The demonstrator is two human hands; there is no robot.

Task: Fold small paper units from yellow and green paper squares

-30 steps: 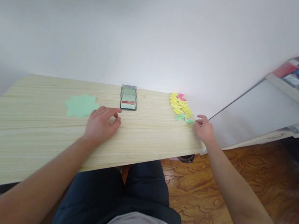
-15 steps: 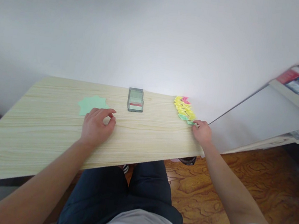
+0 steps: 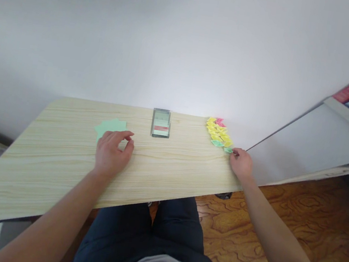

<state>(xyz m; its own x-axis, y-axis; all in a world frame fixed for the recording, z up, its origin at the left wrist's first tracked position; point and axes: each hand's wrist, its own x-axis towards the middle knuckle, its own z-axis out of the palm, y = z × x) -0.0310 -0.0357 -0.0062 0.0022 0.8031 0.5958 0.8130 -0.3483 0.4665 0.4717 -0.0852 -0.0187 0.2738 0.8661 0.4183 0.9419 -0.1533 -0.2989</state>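
Observation:
My left hand point(image 3: 111, 152) rests on the wooden table point(image 3: 58, 162) with its fingers curled, the fingertips just at the near edge of a stack of light green paper sheets point(image 3: 109, 127). My right hand point(image 3: 242, 163) is at the table's right edge, fingers pinched at a small folded green paper piece point(image 3: 228, 150). That piece lies at the near end of a row of folded yellow, green and pink paper pieces point(image 3: 218, 132).
A phone point(image 3: 161, 123) lies at the back middle of the table. A white wall stands right behind the table. At the right is a white shelf point(image 3: 344, 112) with books on top. Wooden floor shows below at the right, and my legs are under the table.
My left hand has slid left toward the green sheets. My right hand has closed in on the small green piece at the row's near end. The view has shifted a little.

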